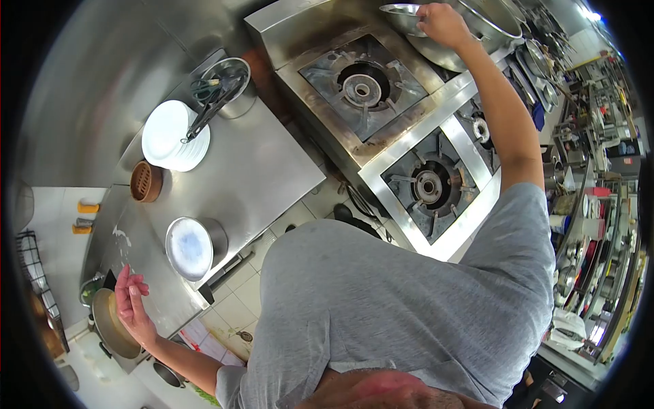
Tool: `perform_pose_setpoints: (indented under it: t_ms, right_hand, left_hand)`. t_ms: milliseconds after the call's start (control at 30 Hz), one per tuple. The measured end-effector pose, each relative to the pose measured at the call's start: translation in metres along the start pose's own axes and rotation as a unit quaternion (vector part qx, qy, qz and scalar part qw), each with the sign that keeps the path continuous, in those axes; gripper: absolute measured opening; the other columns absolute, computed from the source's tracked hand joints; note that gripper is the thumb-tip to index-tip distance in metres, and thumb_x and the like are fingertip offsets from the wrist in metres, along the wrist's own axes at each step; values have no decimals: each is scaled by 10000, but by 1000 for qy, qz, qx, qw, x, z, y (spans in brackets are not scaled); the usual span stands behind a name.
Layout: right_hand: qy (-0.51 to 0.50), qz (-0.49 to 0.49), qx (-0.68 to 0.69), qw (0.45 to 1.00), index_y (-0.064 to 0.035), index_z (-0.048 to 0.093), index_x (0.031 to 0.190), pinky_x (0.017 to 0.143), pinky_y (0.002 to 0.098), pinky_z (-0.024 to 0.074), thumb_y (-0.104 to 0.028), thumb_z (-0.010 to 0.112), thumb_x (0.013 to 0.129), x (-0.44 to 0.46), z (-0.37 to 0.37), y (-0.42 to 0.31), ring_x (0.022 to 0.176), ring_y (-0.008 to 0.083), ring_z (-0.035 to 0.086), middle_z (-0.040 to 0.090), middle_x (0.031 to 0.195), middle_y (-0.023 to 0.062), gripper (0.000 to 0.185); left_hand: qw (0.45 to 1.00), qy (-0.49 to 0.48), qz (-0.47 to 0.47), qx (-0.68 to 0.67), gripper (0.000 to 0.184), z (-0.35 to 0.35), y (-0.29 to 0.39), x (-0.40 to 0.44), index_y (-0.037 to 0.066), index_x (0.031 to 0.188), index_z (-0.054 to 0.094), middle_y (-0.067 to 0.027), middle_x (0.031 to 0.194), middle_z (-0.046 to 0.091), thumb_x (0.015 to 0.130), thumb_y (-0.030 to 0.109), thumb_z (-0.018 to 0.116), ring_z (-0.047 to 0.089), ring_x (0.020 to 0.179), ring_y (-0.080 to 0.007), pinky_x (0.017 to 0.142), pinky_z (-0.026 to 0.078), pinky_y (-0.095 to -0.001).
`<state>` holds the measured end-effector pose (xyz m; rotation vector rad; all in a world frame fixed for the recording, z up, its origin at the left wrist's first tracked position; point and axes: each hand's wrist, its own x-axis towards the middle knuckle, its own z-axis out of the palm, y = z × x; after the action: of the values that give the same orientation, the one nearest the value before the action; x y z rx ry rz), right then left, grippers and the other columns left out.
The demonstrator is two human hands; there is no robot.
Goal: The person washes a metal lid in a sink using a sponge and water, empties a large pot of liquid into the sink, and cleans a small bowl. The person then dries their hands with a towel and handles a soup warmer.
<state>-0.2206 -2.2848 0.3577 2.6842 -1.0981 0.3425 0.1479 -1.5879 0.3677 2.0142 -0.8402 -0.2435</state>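
Observation:
My right hand [443, 24] reaches out at the top right, its fingers closed on the rim of a shiny metal bowl [402, 19]. That bowl hangs over the side of a large metal pot [501, 17] on the stove. At the lower left my left hand [134, 307] is raised and empty, its fingers stretched out. Close to it is a round beige pan-like vessel [112, 330], partly behind the hand. A metal pot with white, foamy-looking contents [193, 249] stands on the steel counter [259, 163] beyond my left hand.
A stack of white plates [170, 133], a utensil container [235, 85] and a small brown basket [145, 181] stand on the counter. Gas burners [361, 90] are between counter and right arm. Shelves of kitchenware [593, 225] line the right side. A floor gap separates counter and stove.

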Motion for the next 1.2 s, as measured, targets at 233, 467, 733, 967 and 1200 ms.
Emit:
perform_pose_setpoints:
  t_ms: [233,467,733,967,1200]
  right_hand:
    - [-19,-3,4,1000,-89,697,902,793,505,544,-181,628,809,-73,15,20,902,377,668,691,910,173,148]
    - [-91,39,-10,995,-86,695,928,810,493,546,-153,616,811,-117,11,27,914,374,668,693,913,171,157]
    - [-86,44,-11,995,-106,723,963,813,484,543,-151,664,794,-108,39,43,899,377,676,699,915,182,185]
    - [-66,75,1,995,-99,736,923,803,488,539,-156,687,793,-105,47,48,873,391,676,698,896,191,150]
    - [-106,53,-25,993,-87,699,901,804,484,548,-158,621,808,-138,38,49,913,361,677,699,905,161,141]
  left_hand:
    - [999,-32,30,-10,403,5,1,24,-15,1336,560,-48,980,625,1014,224,535,507,795,-89,774,439,-249]
    - [998,-41,33,-28,390,10,0,32,-14,1329,567,-44,985,627,1010,209,540,507,796,-83,756,436,-244]
    - [998,-43,31,-34,387,14,9,27,-16,1331,566,-48,993,627,1007,195,548,504,799,-80,758,434,-237]
    - [999,-33,26,-18,402,14,14,20,-15,1337,562,-52,991,628,1008,216,550,512,801,-81,752,437,-238]
    - [998,-45,36,-24,403,13,6,22,-14,1337,562,-52,1006,637,1012,224,547,524,802,-77,731,436,-230]
